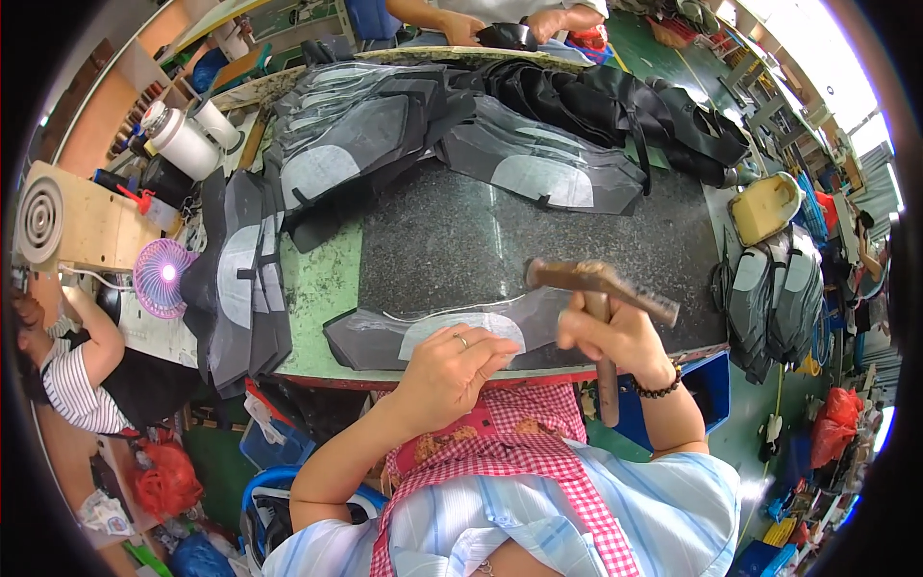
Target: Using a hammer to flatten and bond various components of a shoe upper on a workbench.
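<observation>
My right hand is wrapped round the wooden handle of a hammer, its worn metal head raised over the dark slab. A flat dark-grey shoe-upper piece lies along the slab's near edge, with a pale rounded patch in its middle and a thin white cord or edge along its far side. Over that patch my left hand is closed, fingers curled and pressed together. Whatever the fingertips pinch is hidden. My right hand covers part of the piece's right end.
Stacks of similar grey pieces and black pieces line the far side. More pieces lie left, near a purple fan. A yellowish container stands right. A co-worker's hands hold something black across the table; another person sits left.
</observation>
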Demonstrator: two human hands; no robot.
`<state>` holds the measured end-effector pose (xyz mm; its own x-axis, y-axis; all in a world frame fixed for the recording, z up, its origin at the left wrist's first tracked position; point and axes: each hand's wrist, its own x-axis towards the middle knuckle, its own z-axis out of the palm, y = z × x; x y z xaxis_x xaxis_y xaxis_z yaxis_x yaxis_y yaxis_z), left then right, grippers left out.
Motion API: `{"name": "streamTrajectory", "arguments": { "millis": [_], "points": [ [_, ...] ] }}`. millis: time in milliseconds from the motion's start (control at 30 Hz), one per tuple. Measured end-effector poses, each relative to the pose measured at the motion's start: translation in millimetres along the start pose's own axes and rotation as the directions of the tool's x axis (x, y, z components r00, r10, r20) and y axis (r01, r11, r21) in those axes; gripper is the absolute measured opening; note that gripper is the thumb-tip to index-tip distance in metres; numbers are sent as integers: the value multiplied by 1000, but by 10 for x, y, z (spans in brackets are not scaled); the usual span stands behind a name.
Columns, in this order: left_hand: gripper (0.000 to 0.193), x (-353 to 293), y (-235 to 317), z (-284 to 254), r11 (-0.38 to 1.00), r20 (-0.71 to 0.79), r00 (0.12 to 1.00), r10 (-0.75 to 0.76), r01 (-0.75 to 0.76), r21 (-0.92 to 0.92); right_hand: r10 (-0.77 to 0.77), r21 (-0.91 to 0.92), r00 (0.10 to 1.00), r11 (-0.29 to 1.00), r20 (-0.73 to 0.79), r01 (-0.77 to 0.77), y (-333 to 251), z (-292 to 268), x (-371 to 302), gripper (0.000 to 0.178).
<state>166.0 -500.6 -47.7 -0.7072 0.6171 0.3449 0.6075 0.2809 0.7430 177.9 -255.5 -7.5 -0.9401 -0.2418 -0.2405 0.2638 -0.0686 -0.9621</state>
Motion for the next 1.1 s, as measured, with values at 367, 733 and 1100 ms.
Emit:
{"name": "streamTrajectory", "arguments": {
  "millis": [367, 733, 1100],
  "points": [
    [22, 42, 7, 55, 1000, -13, 1000, -12, 12, 10, -177, -212, 974, 956, 140, 204, 149, 170, 54, 67],
    [15, -1, -30, 17, 986, -92, 993, 78, -63, 155, -206, -447, 928, 829, 311, 334, 14, 232, 104, 39],
    [27, 68, 0, -29, 864, 148, 915, -374, 402, -304, -304, -229, 950, 922, 71, 312, 232, 303, 241, 37]
  ]
}}
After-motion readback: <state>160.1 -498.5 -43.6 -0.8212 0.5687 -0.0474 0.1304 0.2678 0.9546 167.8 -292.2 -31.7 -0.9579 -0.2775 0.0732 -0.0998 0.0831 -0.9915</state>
